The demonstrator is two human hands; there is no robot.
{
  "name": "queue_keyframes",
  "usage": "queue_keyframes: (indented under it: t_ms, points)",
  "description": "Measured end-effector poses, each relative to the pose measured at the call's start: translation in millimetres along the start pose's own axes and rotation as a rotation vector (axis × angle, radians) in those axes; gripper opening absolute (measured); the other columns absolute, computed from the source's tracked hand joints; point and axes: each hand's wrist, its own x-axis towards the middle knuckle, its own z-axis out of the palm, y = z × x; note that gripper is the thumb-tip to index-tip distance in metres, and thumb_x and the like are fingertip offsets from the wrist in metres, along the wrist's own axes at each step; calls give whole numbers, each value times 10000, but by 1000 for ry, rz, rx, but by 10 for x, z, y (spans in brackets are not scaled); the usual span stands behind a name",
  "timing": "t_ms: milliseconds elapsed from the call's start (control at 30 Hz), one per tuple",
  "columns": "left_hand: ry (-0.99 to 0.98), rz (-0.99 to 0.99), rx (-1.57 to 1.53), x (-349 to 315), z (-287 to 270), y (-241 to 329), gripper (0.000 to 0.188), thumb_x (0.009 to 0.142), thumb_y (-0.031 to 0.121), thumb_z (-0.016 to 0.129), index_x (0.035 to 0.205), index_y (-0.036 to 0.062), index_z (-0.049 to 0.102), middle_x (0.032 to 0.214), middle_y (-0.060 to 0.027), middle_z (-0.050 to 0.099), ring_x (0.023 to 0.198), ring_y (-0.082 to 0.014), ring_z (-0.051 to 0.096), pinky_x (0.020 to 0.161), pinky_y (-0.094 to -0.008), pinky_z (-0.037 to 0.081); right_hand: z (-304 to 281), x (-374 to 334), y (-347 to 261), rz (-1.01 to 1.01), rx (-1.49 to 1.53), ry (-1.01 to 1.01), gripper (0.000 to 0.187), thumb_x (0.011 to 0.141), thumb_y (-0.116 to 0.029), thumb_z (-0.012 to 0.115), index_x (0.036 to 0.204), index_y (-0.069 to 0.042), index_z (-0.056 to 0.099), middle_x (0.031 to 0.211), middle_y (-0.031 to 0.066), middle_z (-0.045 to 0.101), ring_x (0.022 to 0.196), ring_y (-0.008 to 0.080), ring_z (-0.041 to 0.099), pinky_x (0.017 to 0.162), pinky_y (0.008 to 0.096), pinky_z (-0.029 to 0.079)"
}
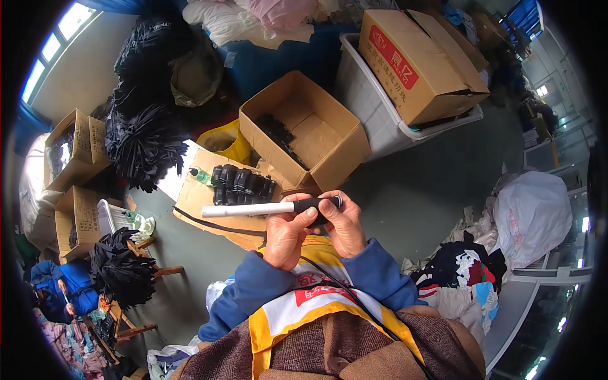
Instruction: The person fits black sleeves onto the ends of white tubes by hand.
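Both my hands hold a white tube (247, 209) with a black sleeve-like piece (308, 204) at its right end. My left hand (285, 239) is closed round the tube near the join, its thumb on the black part. The fingers of my right hand (343, 225) grip the black end, thumb on top. The tube lies almost level, its white end pointing left. Just beyond it, several black cylindrical pieces (237, 185) are piled on a cardboard sheet (192, 204). A small green bottle (200, 176) is beside the pile, and a black cord (218, 224) runs along the near edge.
An open cardboard box (335, 136) with dark pieces inside stands past the work surface, by a yellow bucket (234, 142). A grey bin (380, 130) carries another carton (415, 69). Black fabric bundles (149, 149) are at left. Cloth heaps (465, 272) and a white sack (532, 218) lie right.
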Motion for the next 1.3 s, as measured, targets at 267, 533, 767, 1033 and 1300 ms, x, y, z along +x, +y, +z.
queue_keyframes:
  t_ms: [267, 533, 767, 1033, 1300]
  points:
    - [-14, -15, -4, 31, -39, -43, 247, 837, 81, 607, 1063, 36, 516, 968, -59, 581, 821, -140, 590, 626, -263, 513, 86, -39, -70, -131, -44, -1, 223, 782, -78, 685, 960, -29, 560, 847, 30, 580, 776, 109, 570, 673, 231, 488]
    - [-44, -35, -21, 14, -3, -30, 233, 851, 101, 591, 1057, 37, 503, 952, -54, 579, 811, -140, 592, 620, -266, 522, 15, -34, -33, -59, -40, 65, 223, 778, -99, 696, 947, -39, 563, 826, 35, 578, 729, 125, 570, 659, 253, 490]
    - [28, -4, -28, 17, -85, -42, 199, 853, 153, 602, 1018, 77, 521, 916, -32, 586, 789, -128, 590, 600, -271, 506, 103, -4, -36, -186, 37, 68, 191, 745, -4, 701, 848, -60, 551, 788, 12, 569, 703, 93, 552, 645, 221, 480]
    - [64, 19, 4, 26, -49, 12, 123, 865, 163, 584, 956, 87, 552, 874, -15, 598, 745, -124, 594, 586, -268, 498, -139, 98, -57, -234, -18, 73, 183, 829, -171, 651, 926, -100, 513, 820, -9, 526, 687, 68, 485, 641, 214, 414]
    - [92, 4, -18, 23, -75, 78, 107, 872, 144, 565, 957, 81, 551, 845, -20, 601, 709, -124, 592, 558, -249, 490, -252, 136, -191, -294, -175, -151, 232, 836, -146, 635, 706, -98, 448, 666, -7, 453, 561, 75, 405, 511, 219, 348]
